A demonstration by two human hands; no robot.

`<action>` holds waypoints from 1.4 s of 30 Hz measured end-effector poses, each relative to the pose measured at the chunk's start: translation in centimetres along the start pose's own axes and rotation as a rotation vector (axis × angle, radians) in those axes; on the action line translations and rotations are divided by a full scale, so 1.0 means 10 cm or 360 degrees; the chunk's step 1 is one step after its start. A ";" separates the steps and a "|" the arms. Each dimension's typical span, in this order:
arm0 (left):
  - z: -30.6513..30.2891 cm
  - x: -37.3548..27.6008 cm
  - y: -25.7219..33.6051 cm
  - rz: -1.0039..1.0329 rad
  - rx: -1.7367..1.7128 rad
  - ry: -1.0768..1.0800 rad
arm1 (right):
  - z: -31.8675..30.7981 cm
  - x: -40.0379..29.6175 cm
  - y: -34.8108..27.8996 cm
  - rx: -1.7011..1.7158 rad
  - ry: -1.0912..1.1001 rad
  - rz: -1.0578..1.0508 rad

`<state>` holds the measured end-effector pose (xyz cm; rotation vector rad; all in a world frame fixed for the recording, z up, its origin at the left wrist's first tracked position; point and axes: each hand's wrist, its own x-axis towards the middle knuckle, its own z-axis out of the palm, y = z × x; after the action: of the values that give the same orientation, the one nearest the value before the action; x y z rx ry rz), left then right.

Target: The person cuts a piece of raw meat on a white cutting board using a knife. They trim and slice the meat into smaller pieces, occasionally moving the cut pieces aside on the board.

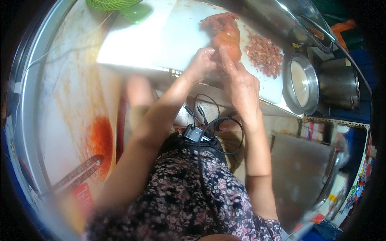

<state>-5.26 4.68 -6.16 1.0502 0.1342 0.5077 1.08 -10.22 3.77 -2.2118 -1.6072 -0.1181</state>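
Observation:
My left hand (202, 64) and my right hand (241, 82) meet at the near edge of a white cutting board (184, 36). Their fingers close on the near end of a glossy, bag-like orange bundle (228, 40); its material is not plain. My right index finger lies along its side. Beyond the bundle, and touching it, is a mound of brownish-pink meat (219, 21) on the board. To the right of my hands lies a heap of small chopped meat pieces (264, 54). The fingers hide the bundle's gripped end.
A metal bowl (315, 90) of pale liquid stands right of the board, beside a metal pot (339, 84). A green mesh basket (111, 3) sits at the far left. Red stain (101, 141) marks the left countertop. Black cables (241, 132) hang at my waist.

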 end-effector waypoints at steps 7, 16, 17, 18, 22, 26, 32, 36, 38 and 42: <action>-0.09 -0.01 -0.07 -0.0097 -0.0149 0.0066 | 0.02 0.00 0.04 -0.0113 -0.0021 0.0067; 0.00 -0.02 0.00 -0.0042 -0.0104 0.0049 | -0.10 0.03 -0.01 -0.0141 -0.0023 0.0291; -0.01 -0.02 0.00 -0.0047 -0.0082 0.0051 | -0.09 0.02 0.00 -0.0098 0.0011 0.0229; 0.00 -0.02 0.01 -0.0052 -0.0060 0.0052 | -0.07 0.00 0.02 -0.0055 0.0045 0.0168; 0.04 -0.04 0.05 -0.0034 -0.0102 0.0104 | -0.05 -0.08 -0.01 0.0011 0.0065 0.0077; -0.05 -0.02 -0.06 0.0010 -0.0067 0.0072 | -0.09 -0.09 0.02 0.0324 0.0189 0.0094; -0.01 -0.03 -0.04 0.0010 0.0030 0.0059 | -0.16 0.08 0.08 0.1059 0.0563 0.0484; -0.01 -0.02 -0.03 0.0024 0.0021 0.0009 | -0.11 0.12 0.14 0.1126 0.0564 0.0460; -0.03 0.00 -0.07 0.0041 0.0016 0.0009 | -0.09 0.15 0.14 0.1078 0.0611 0.0402; -0.06 0.00 -0.11 0.0026 -0.0035 0.0018 | -0.10 0.26 0.07 0.1035 0.0637 0.0313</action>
<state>-5.15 4.74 -7.38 1.0278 0.1295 0.5290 2.77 -8.49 5.25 -1.6885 -1.0153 0.0196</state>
